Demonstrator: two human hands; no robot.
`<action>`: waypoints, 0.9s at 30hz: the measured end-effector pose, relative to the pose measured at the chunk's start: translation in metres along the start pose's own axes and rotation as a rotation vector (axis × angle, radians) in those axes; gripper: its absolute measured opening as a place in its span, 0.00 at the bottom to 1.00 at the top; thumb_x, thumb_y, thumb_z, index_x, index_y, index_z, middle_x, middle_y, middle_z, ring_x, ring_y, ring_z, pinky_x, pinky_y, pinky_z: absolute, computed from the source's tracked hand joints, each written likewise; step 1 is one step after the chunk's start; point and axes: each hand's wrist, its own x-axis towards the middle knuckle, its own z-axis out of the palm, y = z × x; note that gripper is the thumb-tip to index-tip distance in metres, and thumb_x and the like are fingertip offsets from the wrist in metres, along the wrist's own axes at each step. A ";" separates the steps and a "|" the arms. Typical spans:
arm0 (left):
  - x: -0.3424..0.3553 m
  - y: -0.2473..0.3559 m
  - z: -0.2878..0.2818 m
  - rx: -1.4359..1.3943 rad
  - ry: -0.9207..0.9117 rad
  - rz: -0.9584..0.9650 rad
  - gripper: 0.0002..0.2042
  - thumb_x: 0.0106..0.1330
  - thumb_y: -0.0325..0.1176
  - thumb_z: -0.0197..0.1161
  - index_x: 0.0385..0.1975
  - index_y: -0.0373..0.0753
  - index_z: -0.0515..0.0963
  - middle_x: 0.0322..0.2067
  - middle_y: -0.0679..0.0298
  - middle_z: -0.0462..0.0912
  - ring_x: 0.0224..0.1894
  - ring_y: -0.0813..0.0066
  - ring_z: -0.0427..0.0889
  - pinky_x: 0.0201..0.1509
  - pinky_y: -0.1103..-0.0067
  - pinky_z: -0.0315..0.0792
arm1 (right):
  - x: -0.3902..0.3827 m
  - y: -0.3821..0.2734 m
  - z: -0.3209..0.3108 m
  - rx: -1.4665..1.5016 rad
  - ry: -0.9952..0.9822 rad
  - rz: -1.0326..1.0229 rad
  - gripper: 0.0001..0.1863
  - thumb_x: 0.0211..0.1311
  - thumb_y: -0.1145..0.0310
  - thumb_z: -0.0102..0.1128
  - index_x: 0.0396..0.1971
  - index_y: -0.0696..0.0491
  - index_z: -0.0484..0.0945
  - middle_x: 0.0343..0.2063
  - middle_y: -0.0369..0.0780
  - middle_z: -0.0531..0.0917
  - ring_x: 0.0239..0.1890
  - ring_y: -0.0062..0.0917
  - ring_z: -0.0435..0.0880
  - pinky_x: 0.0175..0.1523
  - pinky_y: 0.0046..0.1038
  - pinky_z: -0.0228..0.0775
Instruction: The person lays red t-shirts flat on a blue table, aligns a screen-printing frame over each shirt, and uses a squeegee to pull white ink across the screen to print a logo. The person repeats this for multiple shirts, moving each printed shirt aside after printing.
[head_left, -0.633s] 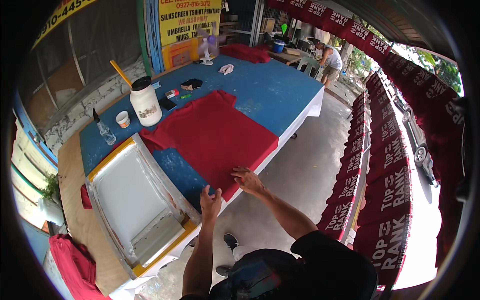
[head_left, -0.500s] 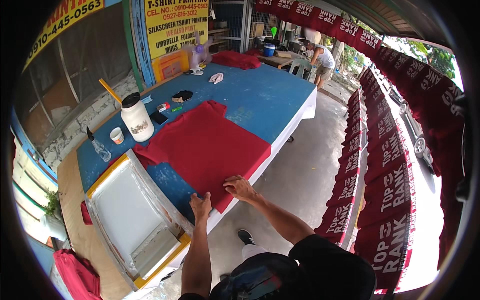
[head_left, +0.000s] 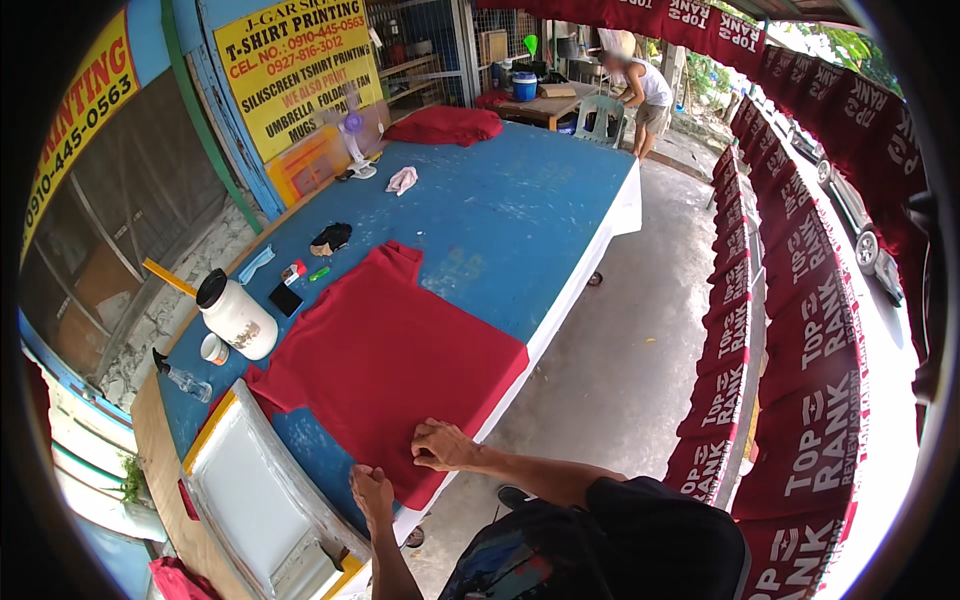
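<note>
Apparently, the step in hand is laying the shirt [head_left: 385,350] flat and squaring its hem — so I'd judge from where the hands sit. The shirt lies spread on the table [head_left: 510,230], hem along the near edge. The right hand [head_left: 440,446] bends its fingers down over the shirt near that hem; the left hand [head_left: 372,493], half curled, is at the shirt's near left edge. Whether either pinches cloth, I cannot tell from here. The next move, to my eye, calls for light, even tension, so the cloth straightens without skewing.

The shirt looks like soft, matte red knit, broad and short-sleeved, mostly smooth. All round it the table shows blue paint, scuffed with pale smears. Left of the shirt lies the screen [head_left: 255,490] — a pale, flat rectangle in a rigid, streaky surround, yellow at both ends. Beyond the shirt's left side are the tub [head_left: 240,322], a rounded white cylinder with a dark top and stained side, and a small pale cup [head_left: 214,349]. Just off the shirt's far left edge rests a thin black phone [head_left: 286,299].
</note>
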 end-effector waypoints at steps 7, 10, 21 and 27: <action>0.004 0.010 0.004 -0.066 -0.133 -0.160 0.18 0.71 0.38 0.71 0.46 0.27 0.78 0.41 0.41 0.86 0.45 0.48 0.88 0.54 0.58 0.80 | 0.007 0.013 -0.009 0.097 -0.101 -0.090 0.14 0.66 0.54 0.75 0.41 0.46 0.84 0.44 0.38 0.80 0.53 0.38 0.80 0.51 0.46 0.81; 0.003 0.014 -0.002 -0.295 -0.200 -0.216 0.17 0.73 0.38 0.70 0.47 0.28 0.80 0.36 0.49 0.84 0.34 0.61 0.83 0.39 0.63 0.79 | 0.008 0.015 -0.008 0.080 -0.125 -0.069 0.16 0.67 0.53 0.75 0.46 0.46 0.84 0.46 0.38 0.80 0.55 0.39 0.79 0.53 0.46 0.82; 0.002 0.015 0.015 -0.497 -0.140 -0.267 0.27 0.63 0.41 0.82 0.53 0.26 0.84 0.39 0.52 0.89 0.39 0.68 0.89 0.41 0.71 0.84 | 0.012 0.022 -0.002 0.057 -0.142 -0.116 0.21 0.65 0.56 0.75 0.55 0.45 0.86 0.50 0.40 0.80 0.58 0.40 0.78 0.58 0.45 0.81; 0.019 0.000 0.024 -1.049 -0.520 -0.489 0.27 0.66 0.31 0.78 0.63 0.28 0.79 0.51 0.48 0.89 0.50 0.57 0.91 0.56 0.61 0.88 | 0.015 0.035 0.002 0.181 -0.078 -0.206 0.17 0.64 0.61 0.75 0.50 0.51 0.84 0.43 0.42 0.83 0.51 0.42 0.81 0.58 0.44 0.77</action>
